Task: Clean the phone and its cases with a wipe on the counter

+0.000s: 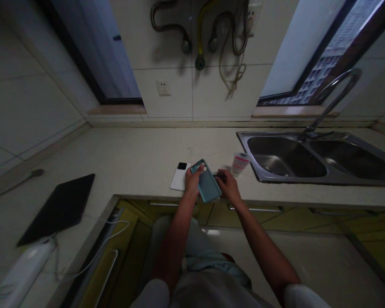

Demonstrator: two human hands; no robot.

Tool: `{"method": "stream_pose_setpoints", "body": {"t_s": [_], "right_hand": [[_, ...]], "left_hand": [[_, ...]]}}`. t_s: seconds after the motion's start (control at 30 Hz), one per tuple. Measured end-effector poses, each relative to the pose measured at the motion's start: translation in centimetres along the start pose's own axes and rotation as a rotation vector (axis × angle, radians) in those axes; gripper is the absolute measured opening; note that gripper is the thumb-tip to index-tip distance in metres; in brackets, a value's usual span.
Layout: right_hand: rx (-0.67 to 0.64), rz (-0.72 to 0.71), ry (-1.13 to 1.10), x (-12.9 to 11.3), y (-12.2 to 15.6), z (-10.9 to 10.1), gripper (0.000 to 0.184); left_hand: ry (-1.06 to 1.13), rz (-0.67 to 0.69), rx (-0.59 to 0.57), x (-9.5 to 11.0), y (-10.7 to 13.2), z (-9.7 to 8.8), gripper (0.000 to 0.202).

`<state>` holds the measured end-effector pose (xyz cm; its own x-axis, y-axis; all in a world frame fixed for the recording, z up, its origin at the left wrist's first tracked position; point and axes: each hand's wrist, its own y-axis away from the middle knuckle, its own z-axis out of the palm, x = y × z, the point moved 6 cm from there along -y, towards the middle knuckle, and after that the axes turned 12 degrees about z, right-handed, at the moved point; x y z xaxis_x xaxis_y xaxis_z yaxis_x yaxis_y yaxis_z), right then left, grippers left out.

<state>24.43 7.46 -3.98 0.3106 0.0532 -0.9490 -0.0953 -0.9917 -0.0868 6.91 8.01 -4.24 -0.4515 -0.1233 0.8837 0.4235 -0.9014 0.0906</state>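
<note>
grey shirt [208, 291] nearest the camera. left hand [191, 182]: grip closed on teal phone case [209, 184], held at front edge of desk [131, 158]. right hand [229, 185] beside it, fingers curled by small dark object [218, 175]; cannot tell if gripped. white phone [179, 179] flat, partly behind left hand. cup [239, 164] near sink [321, 171].

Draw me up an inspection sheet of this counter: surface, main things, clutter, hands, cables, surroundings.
Surface: pale countertop, faint thin marks behind the hands.
Main things: teal phone case, held at the front edge; white phone lying beside it, partly hidden.
Clutter: cup with red print beside the sink; dark flat panel farther left.
Hands: left hand grips the case; right hand is at a small dark item, too unclear to name.
Cables: white cable looping past the left counter's edge.
Surroundings: metal faucet, hoses and socket on the wall, windows either side.
</note>
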Motion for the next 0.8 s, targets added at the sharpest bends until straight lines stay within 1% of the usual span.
{"method": "stream_pose_setpoints", "body": {"t_s": [0.07, 0.13, 0.2, 0.27, 0.33, 0.4, 0.47, 0.5, 0.6, 0.67, 0.73, 0.8], "right_hand": [[-0.076, -0.067, 0.122, -0.2, 0.0, 0.7, 0.048], [-0.143, -0.083, 0.143, -0.2, 0.4, 1.2, 0.053], [-0.143, -0.078, 0.093, -0.6, 1.1, 1.2, 0.054], [-0.124, -0.062, -0.024, -1.4, 1.9, 0.9, 0.051], [-0.143, 0.011, -0.200, -2.0, 2.6, 0.7, 0.049], [-0.192, 0.162, -0.381, -2.1, 3.0, 0.8, 0.052], [-0.240, 0.309, -0.478, -1.9, 3.3, 1.2, 0.058], [-0.265, 0.356, -0.489, -1.8, 3.4, 1.4, 0.059], [-0.365, 0.393, -0.445, -1.7, 3.4, 2.3, 0.054], [-0.425, 0.388, -0.435, -1.7, 3.4, 2.9, 0.046], [-0.433, 0.397, -0.441, -1.6, 3.2, 3.2, 0.043], [-0.410, 0.407, -0.441, -1.3, 3.0, 3.3, 0.043]], "left_hand": [[-0.027, 0.088, -0.001, 0.3, -0.4, -0.3, 0.059], [-0.041, 0.142, 0.008, 0.4, -0.7, -0.7, 0.054], [-0.088, 0.173, 0.018, 0.4, -1.0, -1.1, 0.047], [-0.164, 0.200, 0.028, 0.5, -1.1, -1.4, 0.042], [-0.254, 0.258, 0.040, 1.0, -1.1, -1.5, 0.039], [-0.342, 0.335, 0.046, 1.6, -1.0, -1.4, 0.037], [-0.408, 0.394, 0.027, 2.2, -1.0, -1.1, 0.037], [-0.430, 0.410, 0.004, 2.3, -1.0, -0.8, 0.038], [-0.483, 0.429, -0.098, 2.7, -0.8, 0.2, 0.038], [-0.580, 0.469, -0.143, 3.4, -0.5, 0.5, 0.037], [-0.763, 0.562, -0.137, 4.6, -0.1, 0.2, 0.039], [-0.992, 0.671, -0.103, 6.0, 0.2, -0.5, 0.043]]}}
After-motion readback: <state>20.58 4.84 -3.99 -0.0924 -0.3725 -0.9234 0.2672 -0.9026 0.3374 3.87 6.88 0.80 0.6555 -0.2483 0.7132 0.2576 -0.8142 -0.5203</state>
